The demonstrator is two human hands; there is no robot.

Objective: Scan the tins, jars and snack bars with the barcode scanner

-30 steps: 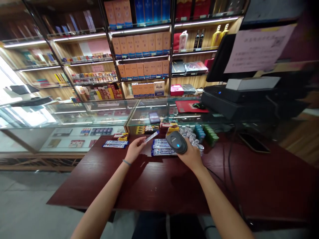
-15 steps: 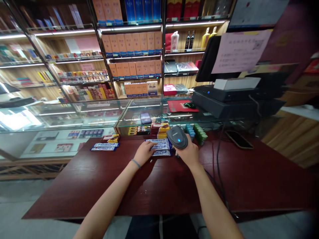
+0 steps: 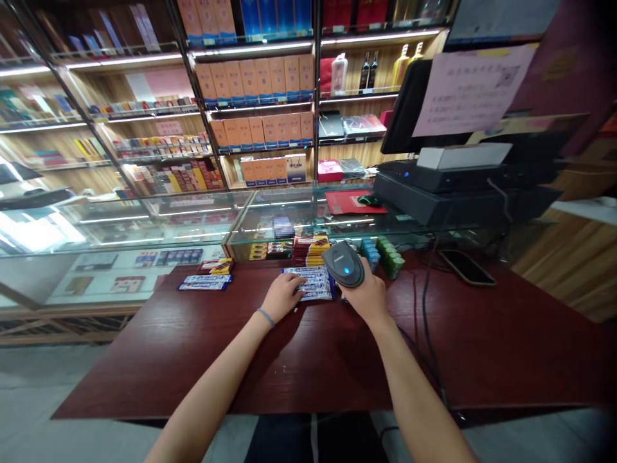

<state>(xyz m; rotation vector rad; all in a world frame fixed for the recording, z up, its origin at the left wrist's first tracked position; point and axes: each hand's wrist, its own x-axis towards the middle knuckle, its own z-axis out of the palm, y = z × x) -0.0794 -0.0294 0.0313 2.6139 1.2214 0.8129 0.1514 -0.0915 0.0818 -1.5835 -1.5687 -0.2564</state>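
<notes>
My right hand is wrapped round the grip of a dark grey barcode scanner, whose blue light is on. Its head is above the right end of several blue-and-white wrapped snack bars laid in a row on the counter. Over the left end of those bars lies my left hand, fingers stretched out and touching the wrappers. Just behind them is a stack of red-and-yellow snack packs. Farther left, more blue-and-white bars lie before a red-and-yellow pack.
The dark red wooden counter meets a glass display case. Blue tubes and green tubes stand right of the scanner. A phone and a black cable lie on the right, below a monitor.
The gap between the blue-and-white bars under my left hand has closed, and they now lie in one tight row. My right hand keeps the scanner in nearly the same place.
</notes>
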